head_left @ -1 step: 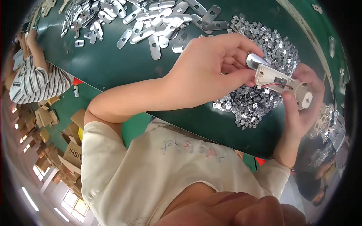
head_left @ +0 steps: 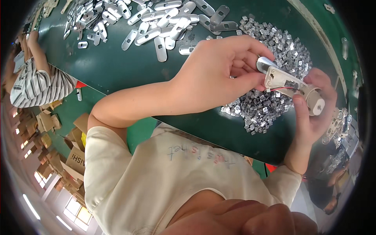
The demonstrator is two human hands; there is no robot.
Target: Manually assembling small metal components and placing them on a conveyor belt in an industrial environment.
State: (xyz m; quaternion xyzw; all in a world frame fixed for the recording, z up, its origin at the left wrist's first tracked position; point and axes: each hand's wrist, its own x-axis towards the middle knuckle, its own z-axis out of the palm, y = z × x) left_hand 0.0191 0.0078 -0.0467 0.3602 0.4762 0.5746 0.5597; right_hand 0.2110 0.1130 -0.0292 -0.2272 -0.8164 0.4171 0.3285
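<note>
Head view looks down on a green table [head_left: 117, 74], and both hands meet above its right side. Left hand [head_left: 219, 74] comes across with its fingers curled and its thumb and fingertips pinching the upper end of a small white plastic part [head_left: 288, 86], at a rounded metal cap [head_left: 264, 62] there. Right hand [head_left: 313, 113] cradles the lower end, its fingers wrapped round a pale cylinder [head_left: 317, 105] and its thumb lying along the side. So the part is in the air between the two hands, tilted, just over a heap of tiny shiny metal bits [head_left: 270, 105].

It looks light and stiff to me, a thin moulded shell, with small red wires showing in its open face, so I'd judge it easy to crack or snag. Best held by the solid ends, as both hands do, with fingers kept off the open middle. The metal cap is probably slick.

Further up the table lie many flat oblong metal plates [head_left: 156, 27]. At the left edge another person in a striped shirt [head_left: 35, 88] is at work, with cardboard boxes [head_left: 70, 156] on the floor below.
</note>
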